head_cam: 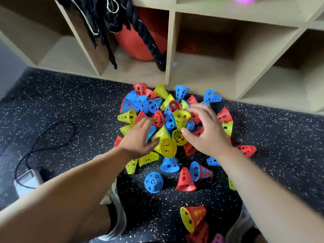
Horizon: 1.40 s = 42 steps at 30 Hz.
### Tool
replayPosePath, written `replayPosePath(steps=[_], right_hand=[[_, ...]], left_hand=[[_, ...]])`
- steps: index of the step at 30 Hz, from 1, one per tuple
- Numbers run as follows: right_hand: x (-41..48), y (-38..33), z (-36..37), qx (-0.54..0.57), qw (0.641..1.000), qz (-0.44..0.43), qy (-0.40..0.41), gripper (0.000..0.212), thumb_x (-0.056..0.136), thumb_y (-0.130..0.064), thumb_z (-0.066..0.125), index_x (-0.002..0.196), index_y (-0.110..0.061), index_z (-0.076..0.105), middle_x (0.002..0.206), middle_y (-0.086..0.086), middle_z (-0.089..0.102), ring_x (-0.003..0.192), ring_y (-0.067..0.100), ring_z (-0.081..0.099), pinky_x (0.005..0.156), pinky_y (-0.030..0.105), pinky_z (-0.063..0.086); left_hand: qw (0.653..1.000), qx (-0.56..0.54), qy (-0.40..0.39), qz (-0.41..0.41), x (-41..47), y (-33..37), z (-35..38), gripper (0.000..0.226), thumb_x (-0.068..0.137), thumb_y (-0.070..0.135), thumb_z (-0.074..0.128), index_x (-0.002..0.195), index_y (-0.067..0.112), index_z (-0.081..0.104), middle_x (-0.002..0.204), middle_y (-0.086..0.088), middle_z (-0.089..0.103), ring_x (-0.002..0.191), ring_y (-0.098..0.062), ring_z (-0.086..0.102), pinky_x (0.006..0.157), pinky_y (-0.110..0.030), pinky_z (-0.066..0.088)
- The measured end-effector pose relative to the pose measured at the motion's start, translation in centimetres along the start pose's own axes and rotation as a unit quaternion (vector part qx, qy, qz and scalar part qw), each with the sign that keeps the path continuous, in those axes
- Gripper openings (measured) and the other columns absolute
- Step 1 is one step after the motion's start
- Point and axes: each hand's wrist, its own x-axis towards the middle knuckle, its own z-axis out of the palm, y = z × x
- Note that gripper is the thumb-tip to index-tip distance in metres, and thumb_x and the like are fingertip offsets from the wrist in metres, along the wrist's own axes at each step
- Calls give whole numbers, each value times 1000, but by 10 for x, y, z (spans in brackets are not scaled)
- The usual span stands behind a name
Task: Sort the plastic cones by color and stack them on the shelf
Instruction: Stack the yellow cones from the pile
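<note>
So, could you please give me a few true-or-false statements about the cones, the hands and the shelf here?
1. The cones lie in a mixed pile on the floor. True.
2. Both hands grip cones. False: the left hand and right hand are open, fingers spread over the pile.
3. A thick black rope hangs in a shelf compartment. True.
4. All cones are blue. False: red, blue and yellow are mixed.

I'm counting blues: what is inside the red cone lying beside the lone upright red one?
A blue cone is nested in that red cone, its rim showing at the mouth. Anything deeper is covered.
</note>
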Motion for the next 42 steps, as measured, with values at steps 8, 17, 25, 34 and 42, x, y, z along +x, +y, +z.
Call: replayPosePath(steps=[8, 17, 25, 34, 42], right_hand=[[-17, 40, 28, 7, 996, 82, -44, 45, 82, -20, 69, 126, -13, 61, 134, -5, 53, 128, 12, 50, 106, 5, 28], [-14, 55, 55, 4, 993, 93, -69, 37, 83, -13, 67, 120, -16, 63, 129, -9, 56, 125, 8, 50, 105, 33, 45], [-7, 62, 80, -118, 983, 77, -118, 29, 88, -4, 69, 117, -9, 68, 116, 6, 70, 110, 27, 64, 89, 33, 53], [9, 45, 57, 90, 963, 237, 95, 11, 85, -4, 74, 92, -11, 73, 79, -11, 68, 72, -3, 62, 67, 9, 49], [28, 8, 45, 261, 915, 300, 65, 11, 86, -6, 74, 90, -17, 74, 77, -1, 71, 66, 14, 66, 63, 29, 58]], left_hand=[[989, -24, -127, 73, 6, -19, 54, 78, 68, 31, 75, 140, 18, 48, 134, -2, 53, 121, -19, 53, 100, -37, 48], [997, -40, -50, 33, 13, -17, 71, 77, 74, 43, 81, 137, 11, 50, 127, -6, 63, 117, -24, 60, 94, -40, 53], [996, -51, 64, -46, 5, -21, 56, 84, 74, 43, 85, 139, 6, 48, 127, -7, 62, 119, -23, 58, 100, -34, 49], [990, -76, 88, -75, 3, -15, 52, 85, 70, 36, 88, 139, 10, 46, 132, -5, 60, 121, -23, 57, 100, -35, 49], [971, -186, 99, -112, 18, 16, 46, 104, 69, 41, 87, 151, 21, 26, 136, 5, 56, 122, -4, 54, 95, -9, 40]])
